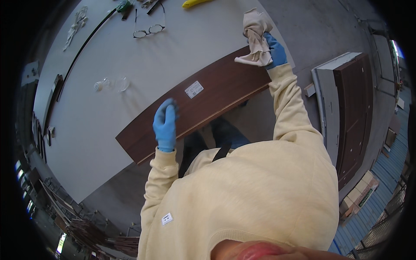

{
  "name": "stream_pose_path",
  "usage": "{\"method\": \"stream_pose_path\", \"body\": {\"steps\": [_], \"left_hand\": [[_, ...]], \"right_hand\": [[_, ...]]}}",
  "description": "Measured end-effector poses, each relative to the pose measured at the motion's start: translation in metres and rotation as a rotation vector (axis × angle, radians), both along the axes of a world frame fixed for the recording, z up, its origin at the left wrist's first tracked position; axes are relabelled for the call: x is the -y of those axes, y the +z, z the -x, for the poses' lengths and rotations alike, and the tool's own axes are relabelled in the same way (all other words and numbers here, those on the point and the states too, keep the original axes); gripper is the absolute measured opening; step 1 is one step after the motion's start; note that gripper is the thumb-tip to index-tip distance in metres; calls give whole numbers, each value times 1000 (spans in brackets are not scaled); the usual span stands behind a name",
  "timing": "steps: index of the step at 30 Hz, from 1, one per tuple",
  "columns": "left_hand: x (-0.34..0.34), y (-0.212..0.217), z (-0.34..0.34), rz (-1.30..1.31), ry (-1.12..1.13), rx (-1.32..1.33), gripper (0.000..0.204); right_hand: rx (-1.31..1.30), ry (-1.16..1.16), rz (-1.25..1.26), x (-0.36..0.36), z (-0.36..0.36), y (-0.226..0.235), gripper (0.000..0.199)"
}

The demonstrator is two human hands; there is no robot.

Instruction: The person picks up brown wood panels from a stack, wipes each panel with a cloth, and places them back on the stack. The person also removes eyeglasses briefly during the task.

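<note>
A long dark brown wood-grain board (221, 82) lies aslant along the near edge of the pale table (78, 143). It has a white printed label (194, 89) near its middle. My right hand (276, 51), in a blue glove, grips a crumpled beige cloth (256, 37) at the board's right end. Part of the cloth hangs over the board, and my glove's fingers are partly hidden behind it. My left hand (165, 123), also blue-gloved, is over the left part of the board. Its fingers are loosely bent, slightly blurred at the tips, and nothing shows in them.
A clear plastic bottle (112, 84) lies left of the board. Farther off are eyeglasses (149, 31), a yellow object (195, 3), a white glove or rag (77, 26) and a thin dark strip (86, 45). Brown panels (353, 112) stand to the right, beside the table.
</note>
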State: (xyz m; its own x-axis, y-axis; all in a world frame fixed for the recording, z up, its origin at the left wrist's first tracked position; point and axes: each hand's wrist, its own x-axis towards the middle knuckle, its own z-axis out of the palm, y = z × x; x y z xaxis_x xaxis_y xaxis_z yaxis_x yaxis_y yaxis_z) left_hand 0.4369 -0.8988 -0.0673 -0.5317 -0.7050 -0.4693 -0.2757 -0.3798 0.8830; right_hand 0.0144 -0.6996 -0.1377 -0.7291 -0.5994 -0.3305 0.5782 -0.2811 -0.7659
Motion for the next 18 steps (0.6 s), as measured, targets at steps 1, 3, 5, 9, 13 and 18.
{"method": "stream_pose_path", "body": {"steps": [1, 3, 5, 9, 13, 18], "left_hand": [[-2, 2, 29, 50, -69, -71, 36], [-8, 12, 78, -100, -74, -159, 41], [-20, 25, 116, -304, -133, -229, 41], [-47, 30, 137, -546, -358, -203, 40], [-91, 25, 125, -512, -500, -121, 38], [-127, 23, 107, -431, -605, -192, 36]], "right_hand": [[-1, 28, -12, -3, -22, -6, 28], [179, -21, 73, 28, -99, 46, 29], [74, -61, -16, 24, -139, 35, 32], [-125, -233, -256, 23, -213, 91, 34], [-118, -281, -395, -60, -235, 79, 43], [212, -360, -21, -112, -280, 95, 53]]}}
